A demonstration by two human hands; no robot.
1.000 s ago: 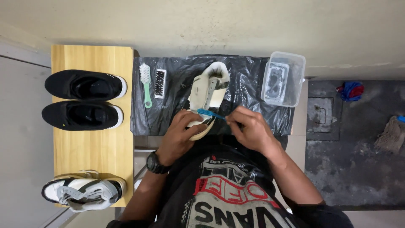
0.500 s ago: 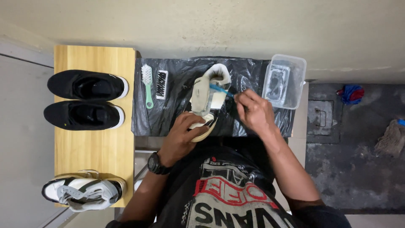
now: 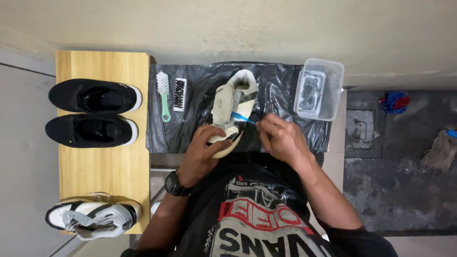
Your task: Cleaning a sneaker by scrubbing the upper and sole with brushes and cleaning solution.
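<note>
A beige and white sneaker (image 3: pixel 233 102) lies on a black plastic sheet (image 3: pixel 281 100), its toe pointing away from me. My left hand (image 3: pixel 202 150), with a black watch on the wrist, grips the sneaker's heel end. My right hand (image 3: pixel 281 138) holds a small blue-handled brush (image 3: pixel 242 117) whose head rests against the shoe's side, near the middle.
A green-handled brush (image 3: pixel 163 95) and a dark bristle brush (image 3: pixel 179 94) lie on the sheet's left part. A clear tub of water (image 3: pixel 318 88) stands at its right. Two black sneakers (image 3: pixel 93 112) and a white one (image 3: pixel 93 219) sit on a wooden board (image 3: pixel 102 166).
My right hand has drawn the blue brush back along the shoe, from up near its tongue towards the middle. The left hand keeps its hold on the heel.
</note>
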